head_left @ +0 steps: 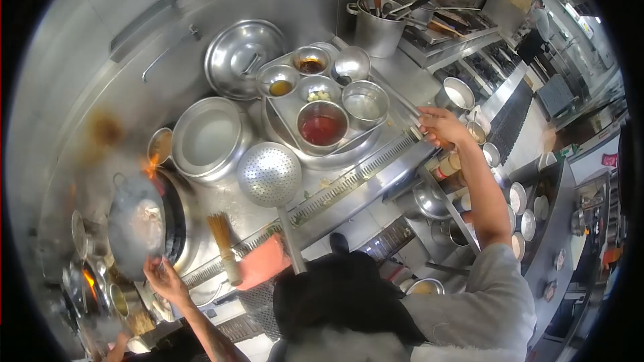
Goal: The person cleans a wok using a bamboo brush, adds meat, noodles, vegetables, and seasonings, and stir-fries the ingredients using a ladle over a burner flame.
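My left hand (164, 281) is closed at the near edge of a tilted wok (137, 218), which holds pale food blurred by steam. Flames rise beside the wok's far rim. Off to the right, my right hand (439, 126) grips a long metal handle (401, 99) that reaches toward the bowls on a tray. Among these are a bowl of red sauce (322, 127), a bowl of yellow liquid (280, 87), a bowl of dark sauce (310, 64) and a bowl with pale pieces (318, 94).
A perforated strainer (270, 174), a bamboo brush (220, 231) and a red cloth (261, 263) lie in front. Behind are a large lid (245, 57) and a utensil pot (379, 32). Another person's hand (119, 345) shows at lower left; a person (534, 33) stands far right.
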{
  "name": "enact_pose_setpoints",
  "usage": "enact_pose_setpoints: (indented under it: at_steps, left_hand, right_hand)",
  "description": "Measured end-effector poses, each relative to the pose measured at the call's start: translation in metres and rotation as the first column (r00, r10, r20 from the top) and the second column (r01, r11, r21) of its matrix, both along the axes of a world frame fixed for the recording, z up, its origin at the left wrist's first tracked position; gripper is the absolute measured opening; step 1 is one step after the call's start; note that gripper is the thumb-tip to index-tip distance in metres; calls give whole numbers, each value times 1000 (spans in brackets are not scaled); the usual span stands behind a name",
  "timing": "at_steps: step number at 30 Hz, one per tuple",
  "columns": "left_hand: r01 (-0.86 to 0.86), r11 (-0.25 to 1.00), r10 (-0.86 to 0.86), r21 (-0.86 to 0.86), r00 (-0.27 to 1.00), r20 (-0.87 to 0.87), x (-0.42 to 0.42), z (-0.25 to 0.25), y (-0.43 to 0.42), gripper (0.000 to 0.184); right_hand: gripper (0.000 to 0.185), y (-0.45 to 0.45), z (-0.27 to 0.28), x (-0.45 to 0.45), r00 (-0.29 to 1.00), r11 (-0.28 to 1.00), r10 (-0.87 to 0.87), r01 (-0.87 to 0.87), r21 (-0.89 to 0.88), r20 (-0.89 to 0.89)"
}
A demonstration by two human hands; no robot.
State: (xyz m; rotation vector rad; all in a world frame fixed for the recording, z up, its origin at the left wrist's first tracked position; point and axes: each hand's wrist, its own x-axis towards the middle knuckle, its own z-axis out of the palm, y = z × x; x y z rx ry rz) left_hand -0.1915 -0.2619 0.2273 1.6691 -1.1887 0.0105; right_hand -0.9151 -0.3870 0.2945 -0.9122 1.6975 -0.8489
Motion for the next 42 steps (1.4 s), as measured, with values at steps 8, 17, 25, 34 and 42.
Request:
enact_pose_setpoints:
  at_steps: [8, 17, 25, 34, 42]
  left_hand:
    - [44, 999, -46, 25, 995, 93, -66, 18, -25, 40]
    - [73, 997, -72, -32, 997, 39, -52, 18, -1, 45]
    - [14, 999, -16, -31, 998, -64, 16, -12, 52, 44]
    - [-164, 958, -19, 234, 781, 624, 227, -52, 74, 30]
    - [-2, 971, -94, 241, 917, 388, 234, -81, 41, 25]
  right_hand:
    - [60, 21, 38, -39, 946, 993, 13, 27, -117, 323]
    - [59, 38, 36, -34, 987, 986, 58, -33, -162, 149]
    - [56, 55, 51, 47, 969, 986, 63, -24, -163, 239]
    - [55, 40, 80, 363, 774, 792, 609, -604, -90, 170]
    - [54, 30, -70, 642, 561, 544, 689, -819, -183, -458]
